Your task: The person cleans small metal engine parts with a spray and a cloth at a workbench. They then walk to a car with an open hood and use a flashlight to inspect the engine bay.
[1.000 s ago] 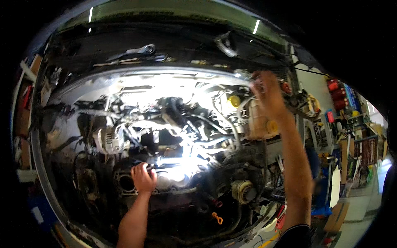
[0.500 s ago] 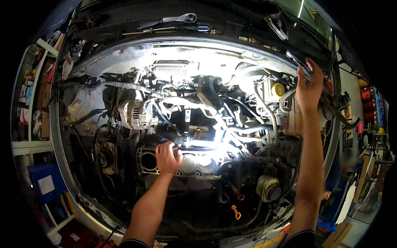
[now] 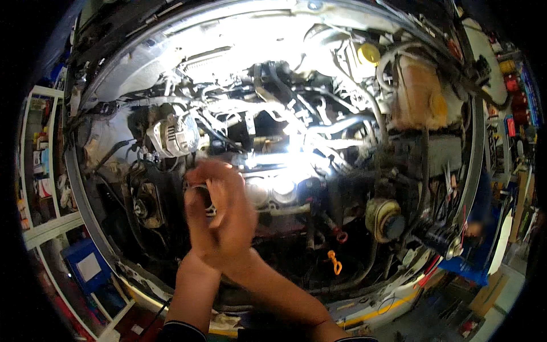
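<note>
My left hand [image 3: 212, 171] and my right hand [image 3: 238, 228] have come together over the left end of the engine block [image 3: 290, 211]. The right crosses in front of the left and hides much of it. Motion smears the fingers of both, so I cannot make out whether anything is between them. Round cylinder bores [image 3: 283, 190] show beside the hands, brightly lit. Just beyond the hands, to the left, sits a silver alternator [image 3: 174, 137].
Hoses and pipes [image 3: 347, 122] fill the far side of the bay. An orange loop handle [image 3: 334, 262] and a round dark-capped reservoir [image 3: 387, 222] stand at the near right. A tan tank [image 3: 419, 94] is at the far right. Shelves [image 3: 43, 171] stand outside on the left.
My right hand has swung from the bay's far right edge across to my left hand, which was resting on the engine block. The view has shifted too.
</note>
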A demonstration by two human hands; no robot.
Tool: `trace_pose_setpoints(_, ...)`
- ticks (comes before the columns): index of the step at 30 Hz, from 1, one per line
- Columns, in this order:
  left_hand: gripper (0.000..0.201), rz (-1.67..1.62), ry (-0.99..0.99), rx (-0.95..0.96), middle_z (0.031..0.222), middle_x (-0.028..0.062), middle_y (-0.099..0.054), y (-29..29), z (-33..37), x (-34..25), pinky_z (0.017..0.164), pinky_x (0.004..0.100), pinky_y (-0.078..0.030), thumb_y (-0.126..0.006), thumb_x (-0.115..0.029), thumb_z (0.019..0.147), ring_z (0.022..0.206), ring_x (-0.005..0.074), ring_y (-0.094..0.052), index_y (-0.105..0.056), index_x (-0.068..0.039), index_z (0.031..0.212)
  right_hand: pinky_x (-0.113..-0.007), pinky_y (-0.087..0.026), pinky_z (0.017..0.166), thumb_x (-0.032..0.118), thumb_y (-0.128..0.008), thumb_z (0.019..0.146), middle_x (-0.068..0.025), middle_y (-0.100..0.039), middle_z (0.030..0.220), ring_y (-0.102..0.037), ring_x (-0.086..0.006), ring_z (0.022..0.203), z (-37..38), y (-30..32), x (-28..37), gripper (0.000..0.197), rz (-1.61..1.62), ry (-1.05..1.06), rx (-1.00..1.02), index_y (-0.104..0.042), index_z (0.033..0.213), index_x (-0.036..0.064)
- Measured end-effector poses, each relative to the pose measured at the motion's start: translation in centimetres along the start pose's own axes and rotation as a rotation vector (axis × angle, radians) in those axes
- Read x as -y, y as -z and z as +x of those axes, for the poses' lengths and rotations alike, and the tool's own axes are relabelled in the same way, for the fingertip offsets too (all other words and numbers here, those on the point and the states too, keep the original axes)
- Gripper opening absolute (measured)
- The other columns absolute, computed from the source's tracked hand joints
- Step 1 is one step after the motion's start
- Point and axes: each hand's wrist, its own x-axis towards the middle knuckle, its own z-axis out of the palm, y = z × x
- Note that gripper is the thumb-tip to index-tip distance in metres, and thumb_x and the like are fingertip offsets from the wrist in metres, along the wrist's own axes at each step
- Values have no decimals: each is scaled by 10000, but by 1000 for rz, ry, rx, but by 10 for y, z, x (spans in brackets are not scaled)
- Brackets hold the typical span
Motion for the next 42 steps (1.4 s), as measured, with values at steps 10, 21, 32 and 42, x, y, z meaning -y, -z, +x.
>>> trace_pose_setpoints(10,369,47,-9,6,1207,146,-649,-6,-1,-3,1116,501,-364,-682,-242,911,1181,374,-579,-599,-60,1220,-449,-541,919,34,-702,902,-164,-710,1051,-682,-340,997,-125,118,4,434,-200,-334,360,-590,1318,-21)
trace_pose_setpoints(21,346,30,-4,-51,1152,154,-662,-9,-3,1,1084,495,-385,-660,-281,926,1125,373,-594,-622,-52,1183,-409,-585,794,50,-749,881,-144,-747,996,-742,-319,880,-226,256,29,354,-553,-458,357,-650,1220,27)
trace_pose_setpoints(32,329,46,-27,-85,1133,134,-650,-7,-5,3,1088,492,-379,-633,-293,942,1125,349,-589,-618,-51,1163,-411,-573,665,130,-809,822,-124,-722,865,-722,-318,737,-271,276,13,338,-789,-345,390,-689,1133,69)
trace_pose_setpoints(42,421,30,7,-21,1186,186,-656,1,-8,-4,1130,507,-368,-634,-335,949,1214,371,-572,-628,6,1197,-340,-463,505,80,-762,835,-50,-612,672,-575,-200,522,-270,262,5,176,-969,130,380,-670,984,58)
